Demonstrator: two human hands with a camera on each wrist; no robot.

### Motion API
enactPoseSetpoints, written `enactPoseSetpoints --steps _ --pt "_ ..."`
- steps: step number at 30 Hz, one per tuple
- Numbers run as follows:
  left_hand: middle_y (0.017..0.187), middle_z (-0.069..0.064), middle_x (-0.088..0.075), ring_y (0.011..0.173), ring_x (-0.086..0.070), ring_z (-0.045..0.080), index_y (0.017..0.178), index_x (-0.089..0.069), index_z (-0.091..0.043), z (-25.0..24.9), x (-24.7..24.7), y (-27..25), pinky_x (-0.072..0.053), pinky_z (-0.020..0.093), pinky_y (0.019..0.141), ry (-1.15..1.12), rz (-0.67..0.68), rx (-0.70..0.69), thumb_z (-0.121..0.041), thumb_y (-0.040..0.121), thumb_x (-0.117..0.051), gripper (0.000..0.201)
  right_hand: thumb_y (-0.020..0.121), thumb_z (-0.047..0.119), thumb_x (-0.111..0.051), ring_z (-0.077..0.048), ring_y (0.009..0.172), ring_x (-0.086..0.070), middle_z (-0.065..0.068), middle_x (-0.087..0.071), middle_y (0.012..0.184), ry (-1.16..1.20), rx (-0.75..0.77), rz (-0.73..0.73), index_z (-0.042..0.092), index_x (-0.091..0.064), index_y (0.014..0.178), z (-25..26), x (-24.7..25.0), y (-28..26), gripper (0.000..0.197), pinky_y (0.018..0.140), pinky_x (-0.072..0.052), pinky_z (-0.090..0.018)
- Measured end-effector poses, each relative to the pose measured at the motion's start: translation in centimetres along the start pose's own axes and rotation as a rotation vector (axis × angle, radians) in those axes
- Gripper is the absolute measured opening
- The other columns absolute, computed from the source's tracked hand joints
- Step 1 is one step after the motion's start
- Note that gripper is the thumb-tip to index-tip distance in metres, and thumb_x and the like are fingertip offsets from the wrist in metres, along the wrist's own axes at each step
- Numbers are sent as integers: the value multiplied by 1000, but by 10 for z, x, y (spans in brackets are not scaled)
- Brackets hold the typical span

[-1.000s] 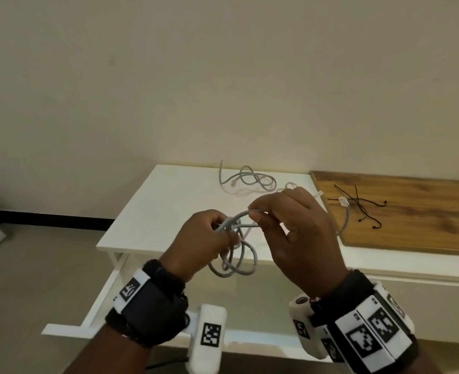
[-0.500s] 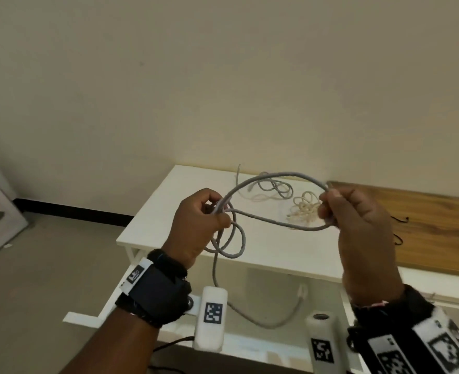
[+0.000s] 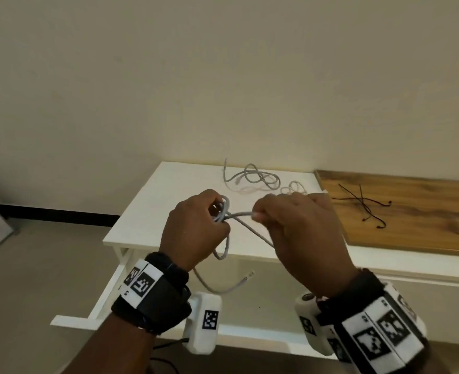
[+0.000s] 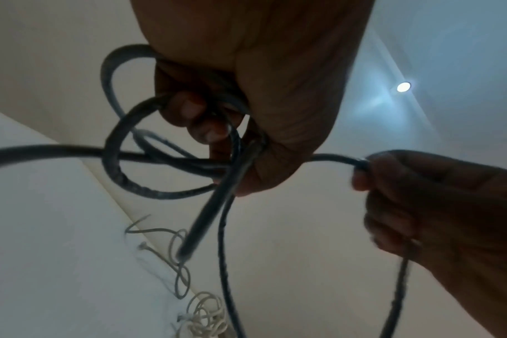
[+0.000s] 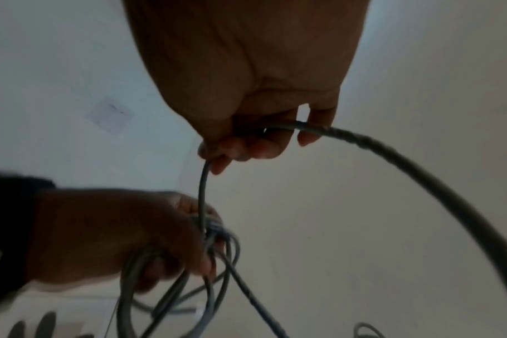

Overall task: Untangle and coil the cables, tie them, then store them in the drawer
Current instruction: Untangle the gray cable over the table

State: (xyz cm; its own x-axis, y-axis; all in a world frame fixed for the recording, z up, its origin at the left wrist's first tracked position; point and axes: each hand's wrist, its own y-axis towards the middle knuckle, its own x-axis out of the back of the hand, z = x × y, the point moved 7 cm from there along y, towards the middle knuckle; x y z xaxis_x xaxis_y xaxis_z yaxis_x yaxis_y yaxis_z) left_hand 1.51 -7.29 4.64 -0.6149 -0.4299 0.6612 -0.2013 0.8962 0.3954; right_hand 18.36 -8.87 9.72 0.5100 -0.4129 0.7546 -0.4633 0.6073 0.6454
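My left hand (image 3: 196, 228) grips a small coil of grey cable (image 3: 224, 211) in front of the white table (image 3: 152, 211). Just to its right, my right hand (image 3: 298, 228) pinches the same cable's strand (image 3: 240, 214). The strand runs down from there; its free end with a white plug (image 3: 248, 276) hangs below the tabletop. In the left wrist view the coil loops (image 4: 116, 160) stick out past my curled fingers (image 4: 194, 114). In the right wrist view the cable (image 5: 391, 151) passes through my right fingers (image 5: 246, 148) and down to the left hand (image 5: 116, 233).
A second grey cable (image 3: 252, 178) lies tangled at the back of the table, a thin white cord (image 3: 293, 187) beside it. Black ties (image 3: 363, 206) lie on the wooden board (image 3: 425, 211) to the right. An open white drawer (image 3: 109, 292) juts out below the tabletop.
My right hand has come back left, close to the left hand, bringing the wide loop in to the coil. The dangling tail has shortened.
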Motion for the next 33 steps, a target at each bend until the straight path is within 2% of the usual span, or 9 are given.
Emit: enactPoseSetpoints --steps 3,8,11,14,19,22,26,29,33 --pt "80 -9 -69 75 -65 11 86 -64 -23 40 7 7 -54 32 66 -112 -50 155 -13 75 -75 19 96 25 -53 -14 61 -53 6 -60 66 365 -162 -256 20 -63 85 -26 31 2 16 60 -40 -32" --pt "52 -6 -57 43 -44 9 86 -68 -11 72 24 12 -36 25 44 -525 -88 324 0 77 -75 16 102 16 -47 -17 61 -54 5 -56 59 887 -522 -473 17 -61 84 -85 43 -6 23 65 -49 -31" --pt "55 -4 -59 47 -49 13 83 -67 -14 59 25 13 -41 27 44 -485 -104 247 -1 75 -75 17 100 19 -52 -18 76 -61 10 -65 69 675 -657 -389 20 -66 85 -103 24 -15 21 71 -44 -28" --pt "66 -2 -66 62 -63 13 82 -64 -24 38 18 9 -51 31 57 -236 -97 113 -12 74 -75 18 91 11 -59 -25 113 -57 -1 -67 114 114 -446 -322 14 -67 114 -84 27 -13 24 96 -39 -30" --pt "70 -14 -67 69 -62 0 86 -64 -31 3 0 -1 -39 13 58 -30 26 -47 -19 71 -75 22 86 1 -68 -21 142 -37 -3 -48 148 33 82 -102 18 -53 140 -4 7 1 58 120 -26 -42" --pt "73 -15 -67 73 -63 0 90 -65 -30 -10 -9 -4 -44 14 62 -31 94 -136 -19 72 -77 25 80 17 -77 -23 121 -58 0 -69 122 -36 81 104 23 -64 126 -2 -28 -8 48 114 -35 -48" --pt "77 -15 -68 74 -64 -2 90 -67 -25 -4 -10 -1 -50 15 63 -113 111 -97 -22 72 -83 24 85 20 -75 -21 67 -60 4 -68 71 -63 -5 86 22 -73 90 -15 -29 -8 5 73 -51 -38" --pt "80 -10 -69 75 -63 0 88 -67 -25 20 2 8 -47 13 58 -226 40 23 -26 73 -85 23 90 13 -64 -21 65 -51 2 -63 70 32 -44 -57 20 -72 86 -25 -9 -2 12 60 -42 -35" --pt "84 3 -71 76 -64 16 90 -71 -22 29 10 12 -50 25 63 -451 67 97 -33 72 -87 27 93 18 -59 -17 76 -57 4 -67 81 328 -116 -265 15 -71 91 -35 11 -1 13 68 -45 -32"
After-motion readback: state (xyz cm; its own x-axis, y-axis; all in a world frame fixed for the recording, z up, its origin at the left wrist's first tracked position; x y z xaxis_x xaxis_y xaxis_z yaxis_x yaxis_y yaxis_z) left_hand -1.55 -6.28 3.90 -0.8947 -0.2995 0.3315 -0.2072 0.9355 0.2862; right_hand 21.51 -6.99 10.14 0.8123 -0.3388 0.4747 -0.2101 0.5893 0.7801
